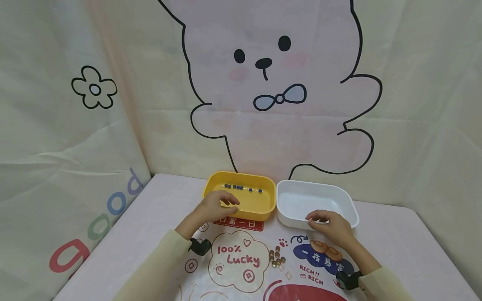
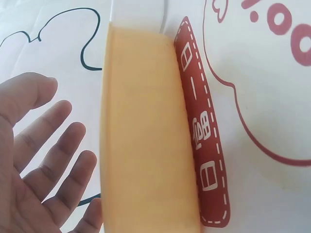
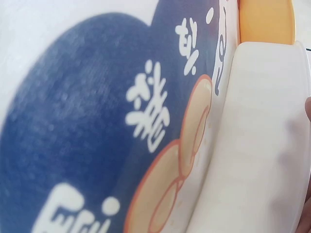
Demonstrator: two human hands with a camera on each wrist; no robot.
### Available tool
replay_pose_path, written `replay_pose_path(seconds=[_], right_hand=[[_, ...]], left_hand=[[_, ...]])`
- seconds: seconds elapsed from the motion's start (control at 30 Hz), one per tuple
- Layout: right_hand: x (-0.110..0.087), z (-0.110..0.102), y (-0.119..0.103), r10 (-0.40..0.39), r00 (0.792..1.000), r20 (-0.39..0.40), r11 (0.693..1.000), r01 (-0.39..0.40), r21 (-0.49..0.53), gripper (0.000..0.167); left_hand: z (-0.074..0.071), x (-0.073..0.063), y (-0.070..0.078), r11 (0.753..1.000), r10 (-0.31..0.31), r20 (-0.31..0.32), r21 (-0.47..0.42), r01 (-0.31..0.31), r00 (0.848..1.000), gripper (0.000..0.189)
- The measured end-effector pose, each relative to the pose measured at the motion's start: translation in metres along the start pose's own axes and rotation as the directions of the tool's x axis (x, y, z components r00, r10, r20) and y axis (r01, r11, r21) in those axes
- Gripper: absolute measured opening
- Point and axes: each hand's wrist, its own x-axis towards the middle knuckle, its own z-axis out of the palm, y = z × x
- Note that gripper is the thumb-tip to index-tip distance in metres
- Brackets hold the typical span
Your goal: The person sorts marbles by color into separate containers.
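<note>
Over the near side of a yellow tray hovers my left hand, its fingers loosely bent and holding nothing. In the left wrist view its fingers are spread apart beside the tray's wall. Several small dark blue beads lie in a rough row inside the yellow tray. My right hand is at the near rim of a white tray, fingers relaxed; I see nothing held. Only bits of its fingertips show at the edge of the right wrist view. Several amber-brown beads sit clustered on the table.
Both trays stand side by side at the back of the table, close to the printed cloth backdrop. The brown beads lie loose in front of the trays, between the two forearms. A cloth wall borders the left side.
</note>
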Motion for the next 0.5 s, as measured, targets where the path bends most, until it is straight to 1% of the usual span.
replay_pose_path(seconds=[0.17, 0.33, 0.5], right_hand=[[0.001, 0.001, 0.001, -0.003, 1.0, -0.001, 1.0, 0.003, -0.011, 0.008], [0.001, 0.002, 0.002, 0.007, 1.0, 0.006, 1.0, -0.007, -0.005, 0.009], [0.001, 0.001, 0.002, 0.008, 1.0, 0.011, 1.0, -0.008, 0.022, 0.01]], left_hand=[[0.004, 0.001, -0.006, 1.0, -0.013, 0.007, -0.003, 0.013, 1.0, 0.02], [0.009, 0.006, -0.013, 1.0, -0.015, 0.021, -0.012, 0.016, 1.0, 0.019], [0.012, 0.008, -0.013, 0.998, -0.054, 0.026, -0.044, 0.055, 0.998, 0.014]])
